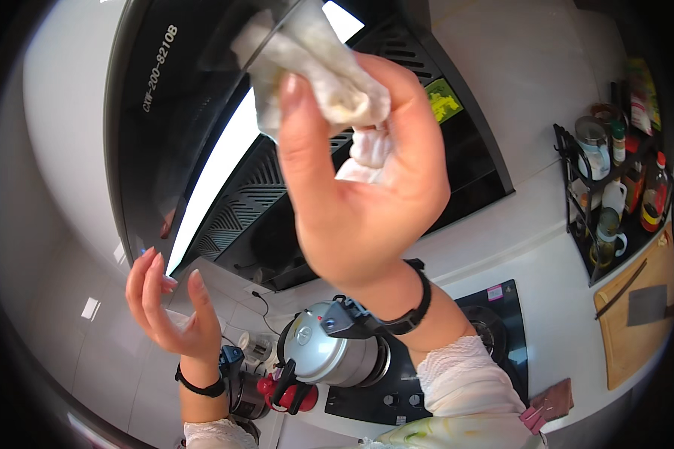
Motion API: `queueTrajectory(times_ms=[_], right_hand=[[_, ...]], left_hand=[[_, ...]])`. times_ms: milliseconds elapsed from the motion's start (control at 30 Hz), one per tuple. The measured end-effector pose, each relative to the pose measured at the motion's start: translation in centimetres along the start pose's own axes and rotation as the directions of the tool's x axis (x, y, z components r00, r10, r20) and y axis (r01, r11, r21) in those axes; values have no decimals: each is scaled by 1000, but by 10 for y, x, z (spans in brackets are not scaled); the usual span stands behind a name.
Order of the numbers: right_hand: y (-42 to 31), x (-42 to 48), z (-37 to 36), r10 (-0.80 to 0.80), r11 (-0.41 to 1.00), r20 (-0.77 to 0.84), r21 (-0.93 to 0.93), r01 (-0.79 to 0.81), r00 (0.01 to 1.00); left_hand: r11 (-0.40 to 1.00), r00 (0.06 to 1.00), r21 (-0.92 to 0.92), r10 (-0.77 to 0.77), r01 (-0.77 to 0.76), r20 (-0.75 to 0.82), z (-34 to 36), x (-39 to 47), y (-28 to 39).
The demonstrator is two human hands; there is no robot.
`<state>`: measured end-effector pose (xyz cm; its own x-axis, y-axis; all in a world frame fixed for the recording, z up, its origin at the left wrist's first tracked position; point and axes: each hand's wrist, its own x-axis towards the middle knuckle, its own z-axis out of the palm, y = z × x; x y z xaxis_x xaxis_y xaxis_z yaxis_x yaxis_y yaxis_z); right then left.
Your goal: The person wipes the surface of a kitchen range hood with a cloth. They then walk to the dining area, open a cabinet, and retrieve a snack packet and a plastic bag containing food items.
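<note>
My right hand (370,207) is raised close to the camera and grips a crumpled white cloth (342,84) between thumb and fingers. The cloth lies against the lower edge of the black range hood (174,129), whose glass mirrors it. Behind the hand runs the hood's lit white strip (224,163), with slotted filter panels (241,205) beside it. My left hand (174,308) is lifted at the lower left near the end of the hood, fingers apart and holding nothing. A black strap circles each wrist.
Below stands a pressure cooker (326,348) on a black gas hob (365,401). A red kettle (297,395) is beside it. At the right are a black spice rack (590,230) with bottles and jars, and a wooden cutting board (615,348) bearing a cleaver (647,306).
</note>
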<state>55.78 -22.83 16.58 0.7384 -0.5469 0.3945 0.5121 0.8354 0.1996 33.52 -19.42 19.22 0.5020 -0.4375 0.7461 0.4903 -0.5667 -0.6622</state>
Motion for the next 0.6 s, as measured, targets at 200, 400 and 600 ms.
queueTrajectory(times_ms=[200, 400, 600], right_hand=[[1, -23, 32, 161, 900, 56, 400, -170, 985], [-7, -28, 31, 366, 653, 193, 644, -399, 910], [-7, -53, 35, 345, 790, 188, 471, -393, 920]], left_hand=[[992, 997, 116, 35, -43, 65, -10, 6, -14], [982, 984, 150, 93, -115, 150, -13, 35, -11], [942, 951, 257, 144, -216, 274, -14, 47, -11]])
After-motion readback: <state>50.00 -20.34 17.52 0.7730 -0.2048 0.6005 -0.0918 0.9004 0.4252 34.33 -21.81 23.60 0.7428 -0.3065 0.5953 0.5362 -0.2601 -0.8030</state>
